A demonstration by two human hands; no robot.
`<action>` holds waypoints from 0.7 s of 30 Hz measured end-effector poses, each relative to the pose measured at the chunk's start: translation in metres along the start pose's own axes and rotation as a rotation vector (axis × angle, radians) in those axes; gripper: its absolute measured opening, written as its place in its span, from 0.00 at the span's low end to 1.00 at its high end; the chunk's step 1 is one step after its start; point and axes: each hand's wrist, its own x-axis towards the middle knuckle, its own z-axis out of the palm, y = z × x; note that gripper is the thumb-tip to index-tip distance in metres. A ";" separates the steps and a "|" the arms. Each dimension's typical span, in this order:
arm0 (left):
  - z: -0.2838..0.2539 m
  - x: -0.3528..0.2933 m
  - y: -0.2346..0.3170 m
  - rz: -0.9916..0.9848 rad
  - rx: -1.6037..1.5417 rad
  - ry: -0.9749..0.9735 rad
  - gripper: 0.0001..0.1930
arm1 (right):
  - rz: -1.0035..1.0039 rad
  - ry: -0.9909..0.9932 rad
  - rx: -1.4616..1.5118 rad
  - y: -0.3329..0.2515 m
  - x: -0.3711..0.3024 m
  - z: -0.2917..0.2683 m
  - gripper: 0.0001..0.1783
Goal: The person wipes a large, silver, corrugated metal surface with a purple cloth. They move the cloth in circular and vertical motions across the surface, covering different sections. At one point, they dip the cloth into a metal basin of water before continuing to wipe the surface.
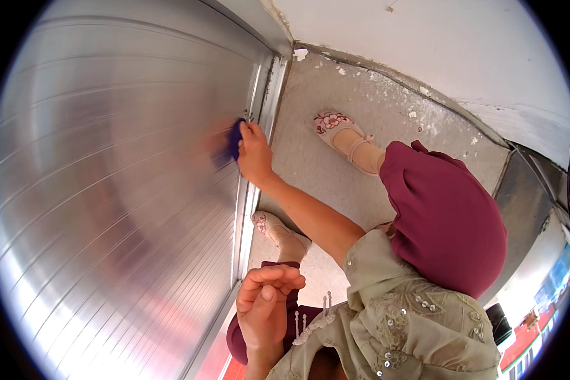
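Observation:
My right hand (254, 154) is closed round a dark blue-purple cloth (235, 140) and presses it against a ribbed silver metal door (126, 158), close to the door's frame edge. The cloth's reflection is blurred in the shiny surface. Lower down, my left hand (267, 304) is raised beside the door with its palm partly turned up. Its fingers are loosely curled, the thumb stands apart, and nothing shows in it.
A metal door frame (270, 104) runs between the door and the grey concrete floor (310, 183). My feet in flowered shoes (331, 122) stand on that floor. A white wall (449, 50) with flaking paint bounds the far side, and a dark slab (522, 190) lies at the right.

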 end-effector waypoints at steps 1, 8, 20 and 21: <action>-0.002 -0.002 -0.001 0.005 -0.005 0.015 0.14 | -0.076 0.022 0.003 -0.015 -0.011 0.000 0.25; -0.004 -0.003 -0.003 -0.012 0.008 0.002 0.13 | 0.014 0.044 0.037 0.038 0.020 0.003 0.22; -0.003 -0.001 -0.002 -0.004 0.018 -0.006 0.13 | -0.015 0.067 -0.100 0.025 0.029 0.004 0.26; -0.002 -0.001 -0.003 -0.006 0.026 0.008 0.13 | 0.014 0.064 -0.118 0.024 0.031 0.004 0.27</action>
